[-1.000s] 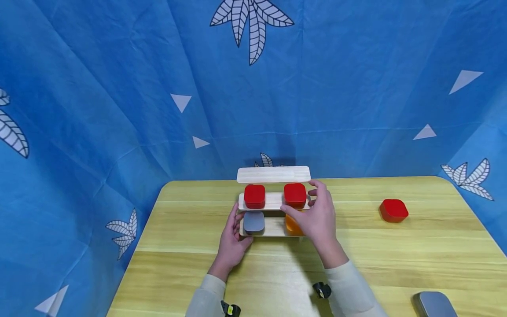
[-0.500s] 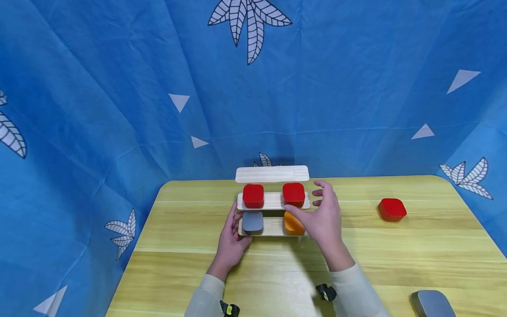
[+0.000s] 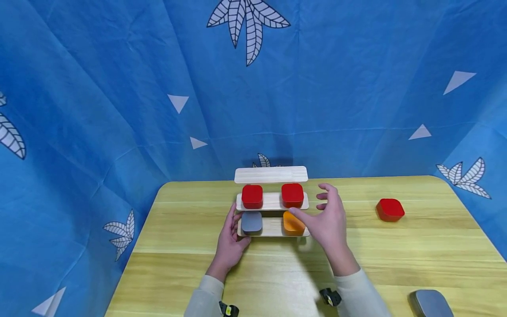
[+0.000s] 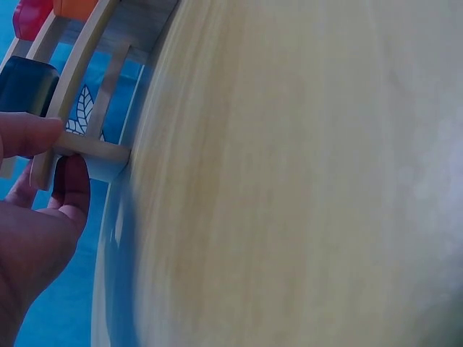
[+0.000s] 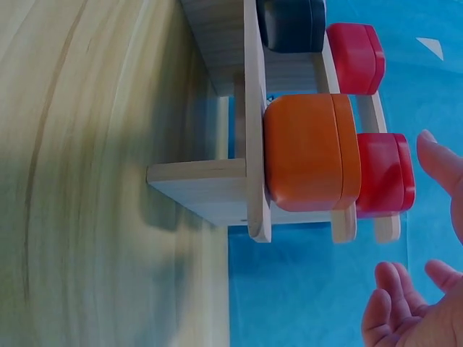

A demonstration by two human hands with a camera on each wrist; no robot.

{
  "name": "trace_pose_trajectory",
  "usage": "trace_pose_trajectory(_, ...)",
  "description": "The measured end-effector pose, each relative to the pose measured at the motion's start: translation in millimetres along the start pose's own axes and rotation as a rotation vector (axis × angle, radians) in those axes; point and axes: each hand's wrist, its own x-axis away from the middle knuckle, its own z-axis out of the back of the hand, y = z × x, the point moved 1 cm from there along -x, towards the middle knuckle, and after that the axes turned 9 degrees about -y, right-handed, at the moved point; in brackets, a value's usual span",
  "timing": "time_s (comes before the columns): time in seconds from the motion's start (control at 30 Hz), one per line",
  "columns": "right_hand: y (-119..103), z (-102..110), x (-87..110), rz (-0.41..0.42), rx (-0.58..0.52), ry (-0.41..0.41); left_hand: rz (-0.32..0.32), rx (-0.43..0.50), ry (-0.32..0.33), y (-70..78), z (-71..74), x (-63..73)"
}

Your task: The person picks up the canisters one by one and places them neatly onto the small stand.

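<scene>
A tiered wooden rack (image 3: 273, 226) stands near the table's far edge. Its lowest tier bears a grey rounded-square tin (image 3: 251, 222) at left and an orange one (image 3: 293, 223) at right. Two red tins, the left (image 3: 252, 197) and the right (image 3: 292, 195), sit on the tier above. My left hand (image 3: 230, 244) grips the rack's left end; in the left wrist view its thumb (image 4: 29, 134) lies over the front board with fingers beneath. Just right of the rack, my right hand (image 3: 329, 226) is spread and holds nothing. The right wrist view shows a gap between it and the orange tin (image 5: 307, 152).
Another red tin (image 3: 390, 210) lies on the table to the right. A grey tin (image 3: 431, 304) is at the near right. Behind the table (image 3: 190, 281) hangs a blue patterned cloth (image 3: 336, 88). The rack's top board (image 3: 271, 175) bears nothing.
My right hand has drawn away from the right-hand tins, rightward and slightly toward me, uncovering the orange tin. My left hand keeps its grip on the rack.
</scene>
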Motion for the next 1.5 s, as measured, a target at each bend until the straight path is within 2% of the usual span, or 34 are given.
trace_pose_trajectory(0.2, 4.4, 2.6, 3.0, -0.029, -0.013, 0.004, -0.056, 0.016, -0.004, -1.0, 0.5, 0.6)
trace_pose_trajectory(0.67, 11.1, 10.8, 7.6, -0.011, 0.003, 0.028, -0.007, 0.016, -0.003, 1.0, 0.0, 0.1)
trace_pose_trajectory(1.0, 17.9, 14.2, 12.4, -0.032, 0.025, 0.022, 0.009, 0.015, -0.014, 32.5, -1.6, 7.4)
trace_pose_trajectory(1.5, 24.2, 19.4, 21.5, -0.059, 0.018, 0.034, 0.010, 0.015, -0.006, 33.6, -3.4, 7.6)
